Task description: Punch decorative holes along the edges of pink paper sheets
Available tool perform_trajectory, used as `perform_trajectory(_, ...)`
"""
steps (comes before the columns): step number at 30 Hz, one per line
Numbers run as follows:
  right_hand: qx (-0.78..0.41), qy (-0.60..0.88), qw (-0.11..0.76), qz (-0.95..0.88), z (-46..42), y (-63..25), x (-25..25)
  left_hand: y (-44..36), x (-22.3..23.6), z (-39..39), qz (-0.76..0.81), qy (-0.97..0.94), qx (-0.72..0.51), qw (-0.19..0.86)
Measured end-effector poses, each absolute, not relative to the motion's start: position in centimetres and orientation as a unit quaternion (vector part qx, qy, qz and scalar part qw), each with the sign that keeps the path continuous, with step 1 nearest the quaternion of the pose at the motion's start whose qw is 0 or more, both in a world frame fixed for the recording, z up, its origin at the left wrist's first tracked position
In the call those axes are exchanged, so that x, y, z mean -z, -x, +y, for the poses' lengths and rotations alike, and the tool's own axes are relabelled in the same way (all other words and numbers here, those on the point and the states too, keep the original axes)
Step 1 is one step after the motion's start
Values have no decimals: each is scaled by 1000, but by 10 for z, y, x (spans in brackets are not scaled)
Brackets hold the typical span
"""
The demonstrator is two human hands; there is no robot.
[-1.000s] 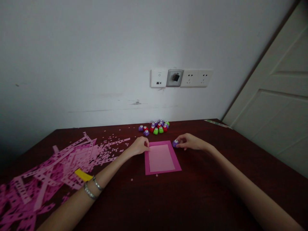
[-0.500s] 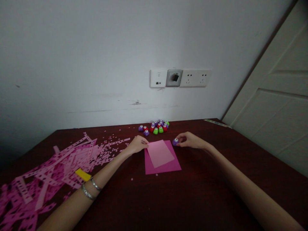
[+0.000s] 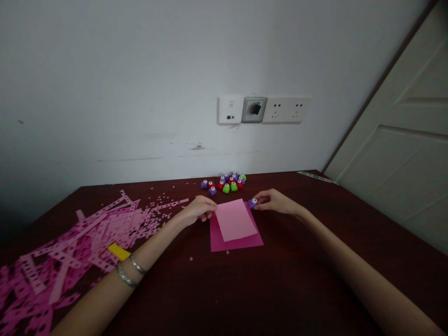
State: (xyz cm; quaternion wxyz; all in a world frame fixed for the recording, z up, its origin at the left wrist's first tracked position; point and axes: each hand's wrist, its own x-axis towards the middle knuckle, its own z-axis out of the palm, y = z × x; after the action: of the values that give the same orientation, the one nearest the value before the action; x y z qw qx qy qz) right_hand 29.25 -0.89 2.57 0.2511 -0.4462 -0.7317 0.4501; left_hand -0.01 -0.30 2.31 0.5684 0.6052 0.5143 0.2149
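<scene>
My left hand [image 3: 200, 209] pinches the upper left corner of a light pink sheet of paper [image 3: 236, 220]. That sheet is over a larger dark pink sheet [image 3: 217, 242] on the table. Between the thumb and fingers of my right hand [image 3: 276, 201] is a small purple craft punch [image 3: 252, 203] with a white top. It is at the upper right corner of the light pink paper; I cannot tell whether the edge is inside it. Behind the sheets stands a group of several similar punches in purple, red and green, among them a green punch [image 3: 226, 188].
Punched pink paper strips [image 3: 87, 242] and tiny cut-outs cover the left of the dark red table [image 3: 224, 289]. A yellow piece [image 3: 119, 251] lies by my left forearm. A flat patterned strip [image 3: 317, 177] is at the back right. Wall sockets [image 3: 283, 110] are above the table.
The light pink sheet has been raised and turned slightly, its top right corner now beside the purple punch. My right hand has brought the punch a little left. My left hand's lower fingers have curled.
</scene>
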Motion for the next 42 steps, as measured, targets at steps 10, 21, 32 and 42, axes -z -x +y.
perform_trajectory(10,-446,441,227,-745,-12,-284,-26,-2,-20,-5,512,-584,-210,594)
perform_trajectory(21,-446,433,224,-751,-13,-281,-27,-1,-16,-2,511,-577,-205,603)
perform_trajectory(32,-436,434,219,-757,-13,-280,-27,-2,-16,-4,504,-573,-216,610)
perform_trajectory(42,-432,432,218,-761,-13,-279,-25,-1,-14,-3,504,-572,-215,610)
